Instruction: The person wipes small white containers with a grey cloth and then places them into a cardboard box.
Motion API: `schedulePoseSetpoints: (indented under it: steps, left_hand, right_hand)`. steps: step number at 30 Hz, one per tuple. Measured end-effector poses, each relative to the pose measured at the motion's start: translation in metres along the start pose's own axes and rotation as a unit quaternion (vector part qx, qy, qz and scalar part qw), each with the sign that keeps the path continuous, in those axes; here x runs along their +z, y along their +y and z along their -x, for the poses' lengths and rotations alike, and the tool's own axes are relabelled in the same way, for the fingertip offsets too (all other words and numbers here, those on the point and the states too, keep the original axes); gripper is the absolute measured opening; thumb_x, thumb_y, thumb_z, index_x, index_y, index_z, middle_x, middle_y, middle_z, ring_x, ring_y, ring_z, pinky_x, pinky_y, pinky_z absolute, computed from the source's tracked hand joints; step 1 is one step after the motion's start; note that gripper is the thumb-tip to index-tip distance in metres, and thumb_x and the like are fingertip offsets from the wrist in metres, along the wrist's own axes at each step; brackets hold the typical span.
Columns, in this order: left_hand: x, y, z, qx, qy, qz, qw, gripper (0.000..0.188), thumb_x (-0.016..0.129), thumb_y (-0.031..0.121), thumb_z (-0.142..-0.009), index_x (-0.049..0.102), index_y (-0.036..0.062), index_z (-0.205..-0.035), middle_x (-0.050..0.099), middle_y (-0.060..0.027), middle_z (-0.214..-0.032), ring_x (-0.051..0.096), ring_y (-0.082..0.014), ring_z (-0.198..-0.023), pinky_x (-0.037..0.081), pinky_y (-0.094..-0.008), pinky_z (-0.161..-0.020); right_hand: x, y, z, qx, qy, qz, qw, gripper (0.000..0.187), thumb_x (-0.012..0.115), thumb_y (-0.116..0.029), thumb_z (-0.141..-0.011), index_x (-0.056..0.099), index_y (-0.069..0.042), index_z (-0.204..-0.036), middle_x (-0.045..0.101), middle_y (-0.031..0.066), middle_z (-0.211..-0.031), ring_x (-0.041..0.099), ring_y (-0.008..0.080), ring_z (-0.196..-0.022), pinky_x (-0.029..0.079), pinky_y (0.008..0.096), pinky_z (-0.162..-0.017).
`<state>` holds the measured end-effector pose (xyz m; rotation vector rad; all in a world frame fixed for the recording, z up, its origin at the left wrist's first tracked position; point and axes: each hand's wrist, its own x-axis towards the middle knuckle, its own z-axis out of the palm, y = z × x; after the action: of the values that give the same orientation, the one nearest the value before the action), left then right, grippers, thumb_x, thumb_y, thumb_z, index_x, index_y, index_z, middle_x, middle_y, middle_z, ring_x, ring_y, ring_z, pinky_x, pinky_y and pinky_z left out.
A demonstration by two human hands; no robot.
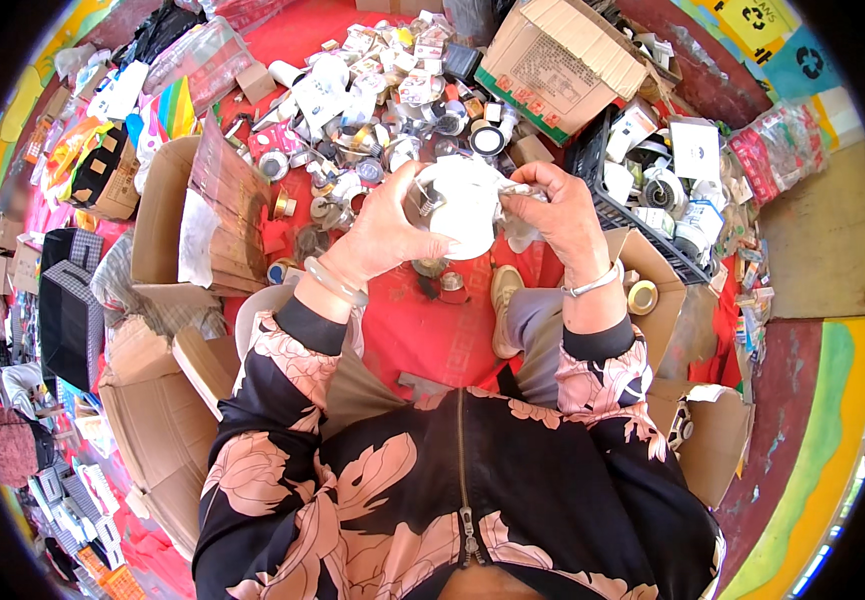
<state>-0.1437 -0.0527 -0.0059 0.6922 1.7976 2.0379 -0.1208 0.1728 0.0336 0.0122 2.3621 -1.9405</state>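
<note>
Held up in front of me is a white, rounded piece (464, 210) with a shiny grey side, perhaps a lamp fitting; its exact kind is unclear. My left hand (384, 228) grips its left side, thumb across the front. My right hand (559, 212) pinches a crumpled whitish bit (522, 225) at its right edge, possibly thin plastic or wire. Beyond both hands spreads a heap of lamp parts and small boxes (372, 110) on a red sheet (402, 335). A few loose round metal fittings (452, 287) lie below the held piece.
Open cardboard boxes stand at my left (157, 220) and right (657, 310). A black crate (642, 215) full of round fittings and small boxes sits at the right. One large carton (562, 65) lies tilted behind it. My shoe (505, 310) rests on the red sheet.
</note>
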Motion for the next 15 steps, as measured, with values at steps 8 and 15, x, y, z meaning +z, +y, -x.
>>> schedulePoseSetpoints:
  steps: [8, 15]
  left_hand:
    - [0.027, 0.013, 0.006, -0.063, -0.069, -0.233, 0.968, 0.073, 0.081, 0.025, -0.054, 0.047, -0.0014, -0.113, 0.060, -0.0160, -0.100, 0.059, -0.0242, -0.091, 0.047, -0.0350, -0.082]
    - [0.029, -0.006, 0.004, -0.027, -0.055, -0.355, 0.933, 0.075, 0.079, 0.028, -0.056, 0.047, -0.0032, -0.115, 0.059, -0.0222, -0.102, 0.059, -0.0359, -0.095, 0.047, -0.0385, -0.082]
  right_hand:
    - [0.010, 0.006, -0.004, -0.085, -0.101, 0.221, 0.966, 0.024, 0.068, -0.021, -0.070, 0.064, -0.004, -0.087, 0.062, 0.0169, -0.073, 0.061, 0.0316, -0.067, 0.046, 0.0363, -0.062]
    - [0.023, 0.018, -0.008, -0.098, -0.081, 0.255, 0.959, 0.017, 0.069, -0.012, -0.071, 0.065, -0.002, -0.083, 0.062, 0.0074, -0.070, 0.058, 0.0122, -0.067, 0.046, 0.0292, -0.063]
